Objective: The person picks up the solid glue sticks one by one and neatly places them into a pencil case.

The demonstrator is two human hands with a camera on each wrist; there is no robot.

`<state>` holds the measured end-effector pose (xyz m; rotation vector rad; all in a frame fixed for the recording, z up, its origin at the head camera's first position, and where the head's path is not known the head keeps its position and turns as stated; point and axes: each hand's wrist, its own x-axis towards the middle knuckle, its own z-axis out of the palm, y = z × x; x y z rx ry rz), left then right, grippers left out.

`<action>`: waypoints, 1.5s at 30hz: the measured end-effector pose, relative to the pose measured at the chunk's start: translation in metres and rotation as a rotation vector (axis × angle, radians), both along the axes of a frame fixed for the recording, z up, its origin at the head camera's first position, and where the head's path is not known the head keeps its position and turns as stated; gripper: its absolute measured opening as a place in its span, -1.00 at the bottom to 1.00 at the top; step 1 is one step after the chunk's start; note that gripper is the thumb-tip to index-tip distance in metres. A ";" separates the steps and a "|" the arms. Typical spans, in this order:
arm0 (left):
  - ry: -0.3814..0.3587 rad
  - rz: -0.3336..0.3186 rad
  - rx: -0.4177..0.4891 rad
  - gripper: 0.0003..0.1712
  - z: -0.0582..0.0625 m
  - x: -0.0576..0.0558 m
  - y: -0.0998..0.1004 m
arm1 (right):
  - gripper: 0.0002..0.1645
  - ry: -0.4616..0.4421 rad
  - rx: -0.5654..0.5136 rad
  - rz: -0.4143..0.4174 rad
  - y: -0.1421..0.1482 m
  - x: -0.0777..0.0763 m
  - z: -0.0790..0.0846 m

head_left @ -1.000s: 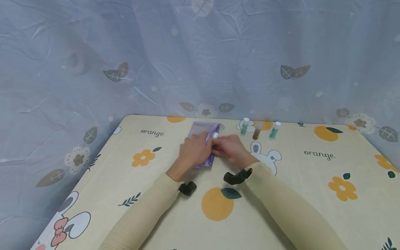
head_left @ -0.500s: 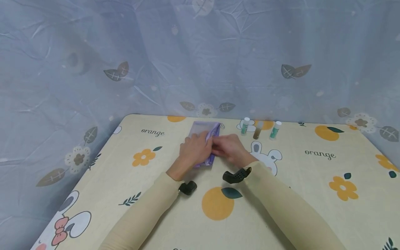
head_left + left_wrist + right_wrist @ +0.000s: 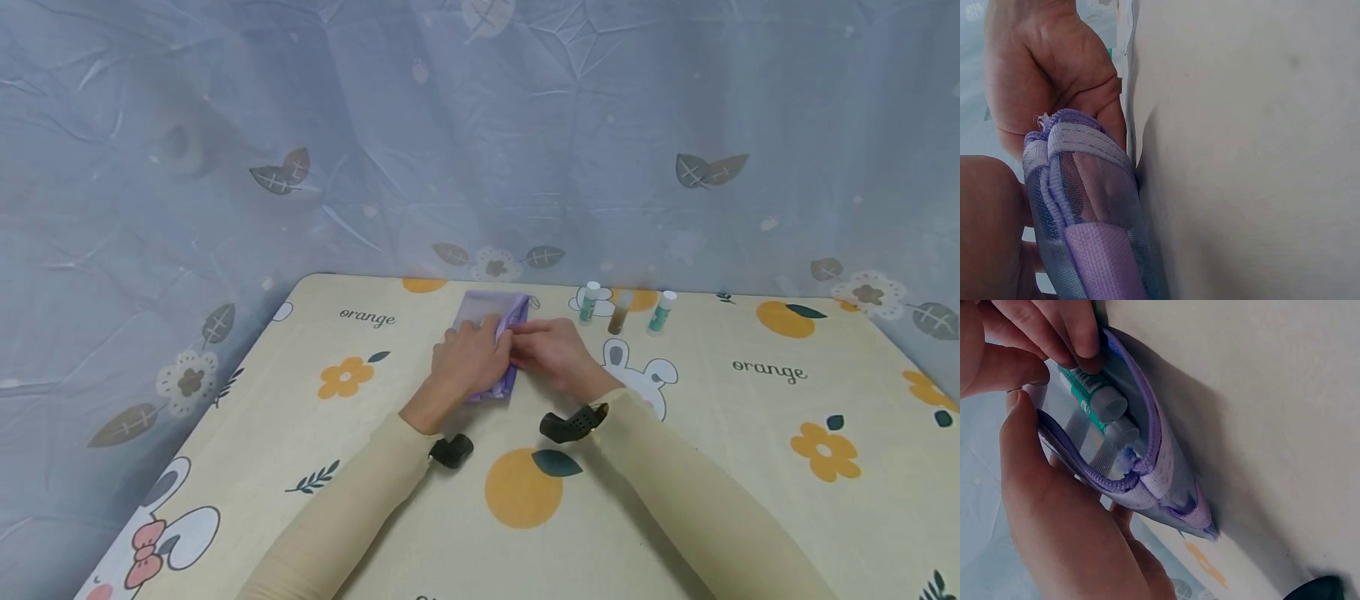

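Observation:
A purple-edged mesh zipper pouch (image 3: 489,302) lies at the table's middle, its mouth gaping in the right wrist view. My left hand (image 3: 471,357) grips the pouch, with the thumb at the rim. Inside the mesh are two glue sticks with green labels, the upper glue stick (image 3: 1094,394) and the lower glue stick (image 3: 1121,432). My right hand (image 3: 555,354) reaches in at the pouch mouth, finger and thumb about the far end of the upper stick. That end is hidden by the fingers. In the left wrist view the folded pouch (image 3: 1094,187) stands between both hands.
Right of the pouch stand a white-capped green glue stick (image 3: 588,304), a brown tube (image 3: 618,315) and another white-capped green glue stick (image 3: 662,313). A patterned cloth (image 3: 420,517) covers the table. Behind it hangs a grey-blue curtain (image 3: 480,150).
A white-capped stick in my right fingers one second ago has gone out of sight at the pouch mouth in the head view. My right hand has shifted slightly; the left stays put.

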<state>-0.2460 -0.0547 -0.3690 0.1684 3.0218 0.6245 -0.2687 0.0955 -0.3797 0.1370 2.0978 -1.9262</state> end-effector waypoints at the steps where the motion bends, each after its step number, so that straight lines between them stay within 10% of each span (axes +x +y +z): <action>1: -0.002 0.000 -0.002 -0.31 0.000 0.000 0.000 | -0.52 0.006 0.008 0.002 0.000 0.000 0.001; 23: 0.013 -0.007 -0.007 -0.33 -0.004 -0.001 0.001 | -0.51 0.392 0.401 -0.010 0.023 0.002 0.008; 45: -0.012 -0.007 -0.001 -0.30 0.001 0.000 0.000 | -0.40 0.518 0.426 -0.030 0.030 0.007 0.021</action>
